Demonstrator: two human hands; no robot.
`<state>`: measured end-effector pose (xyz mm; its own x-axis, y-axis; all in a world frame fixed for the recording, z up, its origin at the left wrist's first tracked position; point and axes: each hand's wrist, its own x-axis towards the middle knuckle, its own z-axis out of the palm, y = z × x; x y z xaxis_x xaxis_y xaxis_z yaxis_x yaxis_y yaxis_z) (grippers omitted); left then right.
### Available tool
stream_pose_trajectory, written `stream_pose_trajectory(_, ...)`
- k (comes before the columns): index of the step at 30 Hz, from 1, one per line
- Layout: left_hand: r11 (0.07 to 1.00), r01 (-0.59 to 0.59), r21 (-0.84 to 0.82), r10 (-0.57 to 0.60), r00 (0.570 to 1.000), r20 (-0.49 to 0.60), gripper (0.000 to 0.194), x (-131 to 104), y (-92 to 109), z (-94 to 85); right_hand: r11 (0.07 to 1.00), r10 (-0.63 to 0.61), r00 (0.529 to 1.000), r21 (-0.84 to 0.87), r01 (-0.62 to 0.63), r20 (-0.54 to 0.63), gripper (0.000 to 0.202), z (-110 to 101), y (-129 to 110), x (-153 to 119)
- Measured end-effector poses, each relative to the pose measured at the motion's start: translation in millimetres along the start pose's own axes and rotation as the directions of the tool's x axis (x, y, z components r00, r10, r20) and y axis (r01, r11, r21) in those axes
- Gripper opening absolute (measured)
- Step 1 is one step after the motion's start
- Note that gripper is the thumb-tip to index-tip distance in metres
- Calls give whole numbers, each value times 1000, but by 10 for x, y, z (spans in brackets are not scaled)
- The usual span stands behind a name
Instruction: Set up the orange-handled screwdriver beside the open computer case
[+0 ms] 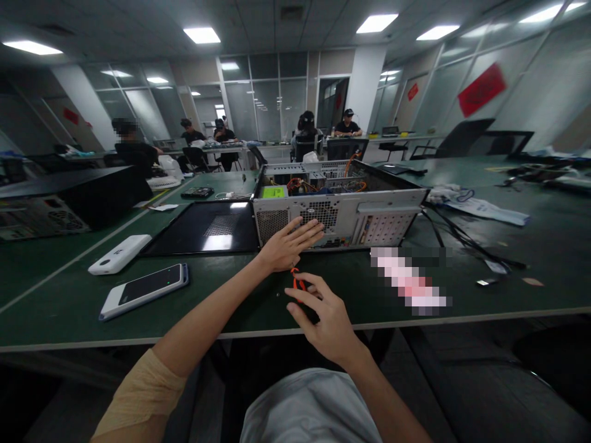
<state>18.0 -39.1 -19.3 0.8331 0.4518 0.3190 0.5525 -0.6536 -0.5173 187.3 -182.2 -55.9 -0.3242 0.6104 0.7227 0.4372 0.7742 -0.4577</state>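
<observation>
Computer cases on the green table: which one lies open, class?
The central case, by the person's left hand: its top is uncovered, showing coloured wires. The case at far left has a dark panel over its top.

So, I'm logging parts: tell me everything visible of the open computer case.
The computer case lies flat on the green table, open on top. Its grey, metal-looking near panel has perforated vents and ports; coloured wires and a bright green label show inside. The left hand is at that panel, contact unclear.
</observation>
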Motion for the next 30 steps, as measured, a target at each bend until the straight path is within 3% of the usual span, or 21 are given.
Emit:
stream_pose_trajectory(8,1000,10,4,-10,1000,29,89,15,10,-31,980,200,973,22,-199,-115,29,41,42,-17)
stream_pose_trajectory(14,1000,14,-5,-14,999,48,90,11,15,-63,987,111,993,121,-104,-50,16,-22,33,10)
stream_pose_trajectory(20,1000,23,11,-23,1000,13,91,4,31,-35,1000,0,997,24,-2,72,32,-55,18,26)
stream_pose_trajectory(23,999,36,27,-37,999,11,87,7,47,-23,999,24,999,-40,-23,41,27,-20,34,13)
stream_pose_trajectory(27,998,40,38,-39,999,-22,82,15,58,-6,981,138,987,-129,-148,-81,39,54,83,-10)
stream_pose_trajectory(30,999,38,38,-37,999,-37,81,13,57,-1,983,115,987,-129,-129,-111,25,80,115,-14)
